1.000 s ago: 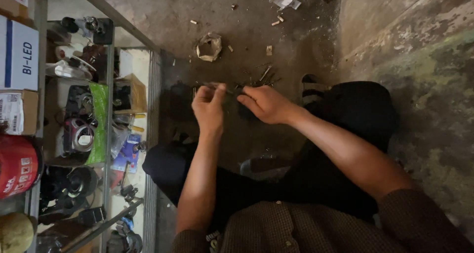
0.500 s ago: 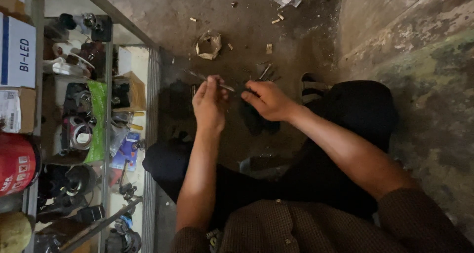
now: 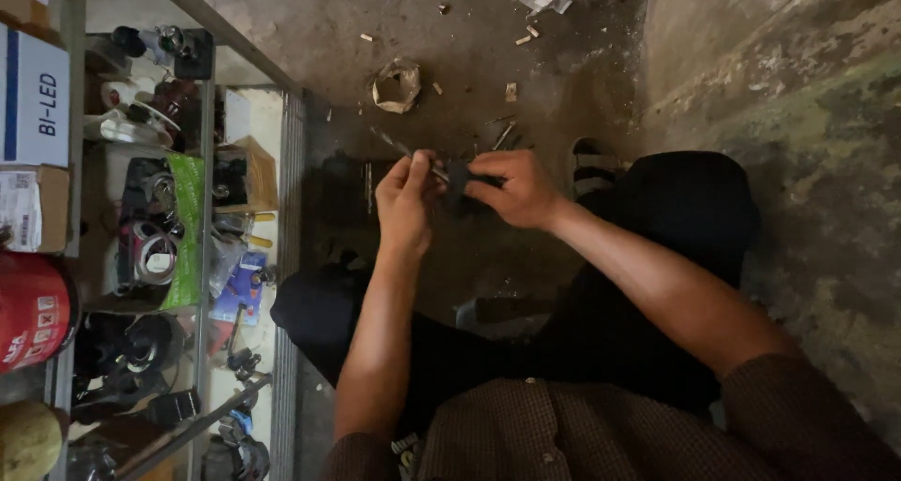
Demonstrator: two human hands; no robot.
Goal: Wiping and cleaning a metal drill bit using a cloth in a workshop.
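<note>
A: The scene is dim overall. The floor (image 3: 488,59) looks brown and murky, and the dark trousers (image 3: 657,284) swallow nearly all detail.

B: The brightest part is at the left, where the glass shelves (image 3: 202,218) catch pale daylight and the white box (image 3: 38,96) nearly washes out.

A: The left hand (image 3: 405,202) and right hand (image 3: 511,188) are softly lit from the left, slightly blurred. The small dark piece between them is hard to make out.

B: The wall (image 3: 807,115) at the right stretches toward the corner.
</note>
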